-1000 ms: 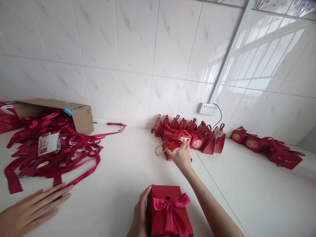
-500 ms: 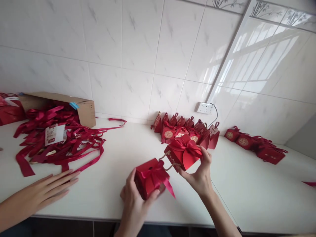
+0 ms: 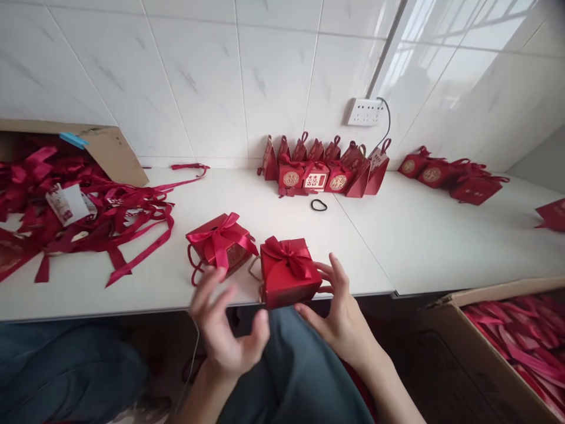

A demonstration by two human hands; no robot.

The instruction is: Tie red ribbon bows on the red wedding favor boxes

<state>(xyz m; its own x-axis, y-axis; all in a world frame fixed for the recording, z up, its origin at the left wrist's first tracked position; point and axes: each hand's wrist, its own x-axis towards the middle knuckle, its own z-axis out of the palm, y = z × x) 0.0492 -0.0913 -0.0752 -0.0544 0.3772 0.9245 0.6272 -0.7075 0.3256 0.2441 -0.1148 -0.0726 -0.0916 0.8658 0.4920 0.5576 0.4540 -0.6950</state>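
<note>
A red gift box (image 3: 289, 285) with a satin bow on top and a twisted cord handle at its left is at the counter's front edge. My right hand (image 3: 342, 318) grips its right corner loosely, fingers on the side and thumb at the lower front edge. Left of it, a second red gift box (image 3: 220, 238) with a bow and cord handles rests on the counter. My left hand (image 3: 227, 330), slightly blurred, hovers in front of that box with fingers apart and nothing in them.
A tipped cardboard box (image 3: 126, 156) spills red ribbons (image 3: 101, 235) at left. Finished boxes (image 3: 338, 179) stand by the wall, with more boxes (image 3: 477, 188) farther right. A black band (image 3: 318, 205) lies mid-counter. An open carton (image 3: 454, 318) holds ribbons at lower right.
My left hand has let go of its gift box, now on the counter. The other box has moved toward the front edge. Another person's hand at left is gone; the view has tilted down.
</note>
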